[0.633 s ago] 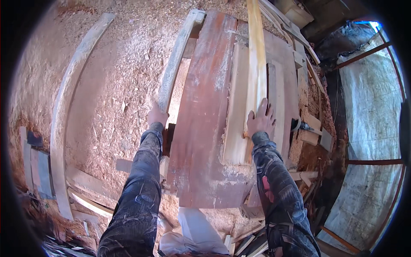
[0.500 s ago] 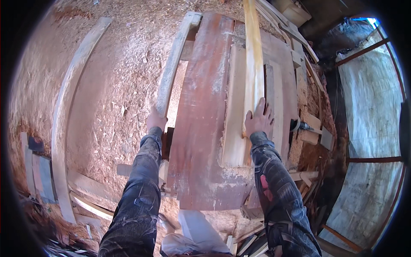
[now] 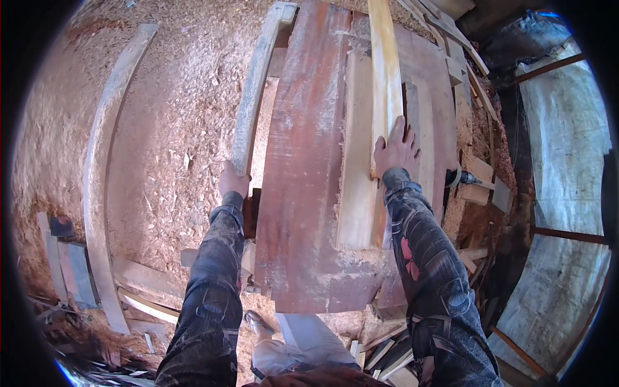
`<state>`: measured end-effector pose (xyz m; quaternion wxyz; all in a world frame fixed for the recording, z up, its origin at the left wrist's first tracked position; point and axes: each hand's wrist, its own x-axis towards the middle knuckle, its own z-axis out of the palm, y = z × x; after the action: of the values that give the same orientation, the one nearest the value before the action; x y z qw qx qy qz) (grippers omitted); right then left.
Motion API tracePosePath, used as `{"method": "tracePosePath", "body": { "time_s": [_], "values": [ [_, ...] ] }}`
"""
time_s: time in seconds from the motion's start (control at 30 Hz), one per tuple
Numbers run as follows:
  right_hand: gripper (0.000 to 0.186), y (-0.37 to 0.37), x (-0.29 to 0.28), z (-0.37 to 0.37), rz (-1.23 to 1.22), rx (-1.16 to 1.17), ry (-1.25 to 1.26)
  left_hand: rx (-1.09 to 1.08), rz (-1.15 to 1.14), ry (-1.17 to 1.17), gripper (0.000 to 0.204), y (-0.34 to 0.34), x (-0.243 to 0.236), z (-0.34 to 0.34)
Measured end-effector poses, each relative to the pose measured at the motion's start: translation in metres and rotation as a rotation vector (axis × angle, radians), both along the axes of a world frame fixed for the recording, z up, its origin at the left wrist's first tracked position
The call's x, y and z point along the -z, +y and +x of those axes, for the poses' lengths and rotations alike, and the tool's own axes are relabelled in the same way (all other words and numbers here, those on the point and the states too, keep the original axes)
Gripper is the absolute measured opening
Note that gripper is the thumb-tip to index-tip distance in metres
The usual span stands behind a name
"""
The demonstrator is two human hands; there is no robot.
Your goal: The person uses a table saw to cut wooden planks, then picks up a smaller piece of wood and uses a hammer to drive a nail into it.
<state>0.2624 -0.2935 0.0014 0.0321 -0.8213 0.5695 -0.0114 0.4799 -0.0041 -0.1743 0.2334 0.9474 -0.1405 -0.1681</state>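
My left hand (image 3: 234,180) is closed round the near end of a narrow, dust-greyed wooden plank (image 3: 259,84), which runs away from me along the left side of a worn reddish-brown wooden tabletop (image 3: 303,142). On that top, my right hand (image 3: 396,157) lies palm down with its fingers spread, at the near end of a long yellowish wooden strip (image 3: 385,64). Under the strip is a wider pale board (image 3: 356,213), set lengthwise on the tabletop. The strip's far end runs out of view.
Wood shavings (image 3: 187,109) cover the ground to the left, where a long curved-looking plank (image 3: 100,142) lies. A power tool with a dark body (image 3: 461,177) sits at the tabletop's right edge. Offcuts lie around it. A pale sheet wall (image 3: 567,155) stands farther right.
My right hand and the yellowish strip have slid forward, away from me. My left hand keeps its grip on the grey plank. The view has shifted slightly.
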Motion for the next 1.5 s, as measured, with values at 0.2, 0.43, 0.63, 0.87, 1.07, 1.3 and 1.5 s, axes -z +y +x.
{"method": "tracePosePath", "body": {
  "time_s": [0.2, 0.43, 0.63, 0.87, 1.07, 1.3, 1.5],
  "values": [
    [0.072, -0.07, 0.006, 0.058, -0.051, -0.038, -0.039, -0.012, 0.033, -0.017, 0.052, 0.002, 0.005, 0.005],
    [0.073, -0.231, 0.016, 0.124, -0.284, -0.088, 0.118, -0.036, 0.173, 0.062, 0.044, -0.041, -0.043, -0.003],
    [0.08, -0.326, -0.014, 0.166, 0.16, -0.304, -0.041, -0.037, 0.157, -0.111, 0.044, -0.04, -0.031, -0.004],
    [0.079, -0.391, -0.016, 0.184, 0.143, -0.359, 0.184, -0.04, 0.109, -0.086, 0.045, -0.046, -0.022, 0.006],
    [0.052, -0.326, -0.014, 0.248, 0.249, -0.482, 0.008, -0.014, 0.138, -0.075, 0.045, -0.039, -0.023, 0.004],
    [0.042, -0.082, -0.116, 0.29, 0.274, -0.006, -0.16, -0.044, 0.178, -0.165, 0.045, -0.038, -0.044, -0.013],
    [0.042, -0.059, -0.117, 0.183, 0.269, -0.016, -0.109, 0.115, 0.143, -0.075, 0.052, -0.04, -0.021, -0.06]
  ]
}}
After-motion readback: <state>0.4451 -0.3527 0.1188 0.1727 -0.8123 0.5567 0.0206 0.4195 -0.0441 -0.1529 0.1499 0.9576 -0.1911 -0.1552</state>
